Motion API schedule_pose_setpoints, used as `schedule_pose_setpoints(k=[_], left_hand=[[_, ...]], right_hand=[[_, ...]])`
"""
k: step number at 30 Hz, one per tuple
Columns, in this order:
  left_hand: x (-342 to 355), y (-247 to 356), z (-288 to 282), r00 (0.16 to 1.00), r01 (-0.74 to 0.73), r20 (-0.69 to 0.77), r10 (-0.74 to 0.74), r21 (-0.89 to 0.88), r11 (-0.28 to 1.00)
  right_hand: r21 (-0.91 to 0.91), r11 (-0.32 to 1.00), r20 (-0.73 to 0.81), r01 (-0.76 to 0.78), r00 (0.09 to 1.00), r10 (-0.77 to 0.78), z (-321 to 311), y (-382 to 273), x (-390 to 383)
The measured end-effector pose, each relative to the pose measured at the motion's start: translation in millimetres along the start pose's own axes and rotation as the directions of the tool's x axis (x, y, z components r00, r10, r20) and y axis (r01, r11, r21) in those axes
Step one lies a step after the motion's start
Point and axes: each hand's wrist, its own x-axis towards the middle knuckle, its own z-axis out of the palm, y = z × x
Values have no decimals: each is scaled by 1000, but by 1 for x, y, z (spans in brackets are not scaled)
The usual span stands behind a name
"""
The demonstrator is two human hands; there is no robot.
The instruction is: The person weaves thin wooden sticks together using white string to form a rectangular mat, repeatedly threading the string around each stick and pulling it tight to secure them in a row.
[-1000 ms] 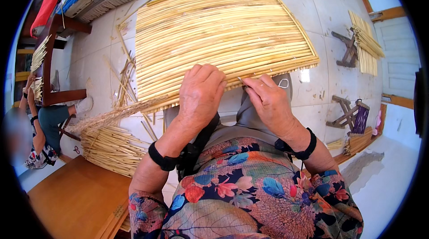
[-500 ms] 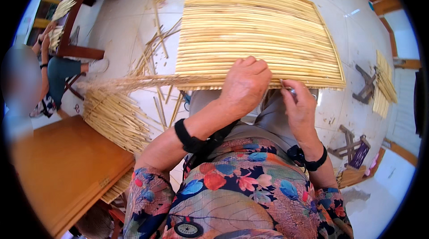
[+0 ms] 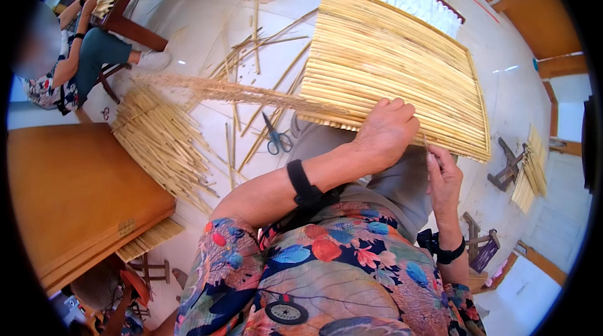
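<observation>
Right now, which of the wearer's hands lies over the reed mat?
The left hand, laid across the near edge of the reed mat, knuckles up; the right hand is farther right and lower, below that edge.

Curls the bare left hand (image 3: 388,132) over the near edge of a rectangular panel of straw-yellow reeds (image 3: 396,62), hiding the fingertips. Pinches a thin, pale, needle-like piece (image 3: 426,143) in the bare right hand (image 3: 445,177), at the same edge. Shows, left of the grip, a feathery tan reed plume (image 3: 229,89) jutting past the panel; nearer than the plume, blue-handled metal scissors (image 3: 274,137). Includes, farther left, heaped cut yellow reeds (image 3: 164,147) beside a flat-topped brown wooden cabinet (image 3: 81,191); right of the grip, a dark wooden folding stand (image 3: 506,166).
</observation>
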Motion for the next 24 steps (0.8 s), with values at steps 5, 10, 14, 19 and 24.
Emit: schedule_pose_setpoints(k=[5,10,14,19,24], left_hand=[[-1,-2,-1,998,-17,59,20,-38,999],[-1,-4,-7,997,0,83,-2,22,1000],[-1,-1,-8,993,-5,119,1,35,999],[-1,1,-6,997,-46,64,44,22,999],[-2,3,-14,986,2,166,-8,33,999]], right_hand=[[19,1000,-12,-3,1000,3,3,-8,-8],[120,991,84,-67,995,57,8,-12,-8],[134,991,54,-13,999,5,8,-12,-11],[93,991,-4,101,995,-101,14,-1,-13],[58,989,-28,133,991,-132,15,-6,-10]])
